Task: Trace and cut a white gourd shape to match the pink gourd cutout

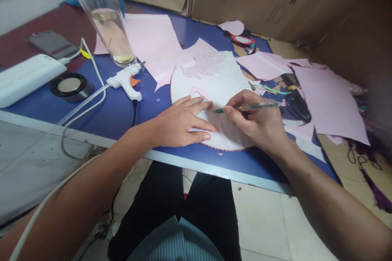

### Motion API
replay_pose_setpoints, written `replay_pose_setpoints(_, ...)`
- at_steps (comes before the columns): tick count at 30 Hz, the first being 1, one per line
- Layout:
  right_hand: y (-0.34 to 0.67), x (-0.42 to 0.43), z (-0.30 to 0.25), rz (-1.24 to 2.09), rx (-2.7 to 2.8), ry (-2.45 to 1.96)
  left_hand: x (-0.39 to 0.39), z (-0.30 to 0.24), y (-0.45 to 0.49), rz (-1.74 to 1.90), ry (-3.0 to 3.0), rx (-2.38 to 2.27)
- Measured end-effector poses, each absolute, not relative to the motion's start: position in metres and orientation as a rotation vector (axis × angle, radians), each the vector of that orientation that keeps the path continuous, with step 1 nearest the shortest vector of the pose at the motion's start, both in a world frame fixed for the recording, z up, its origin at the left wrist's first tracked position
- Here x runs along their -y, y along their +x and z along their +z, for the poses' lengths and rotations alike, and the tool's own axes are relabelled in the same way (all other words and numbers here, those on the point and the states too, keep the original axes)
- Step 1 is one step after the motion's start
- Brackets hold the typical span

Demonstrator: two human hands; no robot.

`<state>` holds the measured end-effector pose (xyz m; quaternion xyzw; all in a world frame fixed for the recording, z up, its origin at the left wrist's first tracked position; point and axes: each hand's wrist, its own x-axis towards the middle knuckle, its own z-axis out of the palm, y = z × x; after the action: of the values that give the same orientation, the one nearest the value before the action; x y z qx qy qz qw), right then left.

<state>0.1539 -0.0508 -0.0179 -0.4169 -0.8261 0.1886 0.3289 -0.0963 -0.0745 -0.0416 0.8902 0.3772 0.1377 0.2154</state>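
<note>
One left hand point(183, 122), bare, palm down, fingers spread, laid flat over a pink paper piece point(198, 90) and a white panel point(182, 85). One right hand point(255, 116), bare, thumb and fingers pinching a slender pen point(260, 106), clear-barrelled and green toward the point, its tip just beside the left fingertips (whether it touches the surface cannot be told). The white panel, round along its near edge and trimmed there in red, lies on a blue tabletop point(153, 114) close to the front border; faint line drawing point(205, 65) at its far part. The pink piece rests upon the panel, partly hidden by the left fingers. To the left: one white glue gun point(125, 81) with orange trigger; one round black container point(71, 87) with pale centre; one white device point(30, 77), cable attached; one dark phone point(52, 44); one tall clear vessel point(112, 28), tilted in view, part-filled with pale yellow liquid. Beyond the panel: one large pink sheet point(153, 40). To the right: one further pink sheet point(330, 102) and one purple tassel point(375, 191). At the rear: one cardboard box point(257, 4), with a yellow warning triangle.
</note>
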Motion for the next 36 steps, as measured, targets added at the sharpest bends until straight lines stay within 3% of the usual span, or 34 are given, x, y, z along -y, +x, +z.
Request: replay_pose_setpoints(36,0.159,0.058,-0.005,0.527,2.155,-1.135,0.075,-0.042,-0.097,0.384,2.491,-1.053)
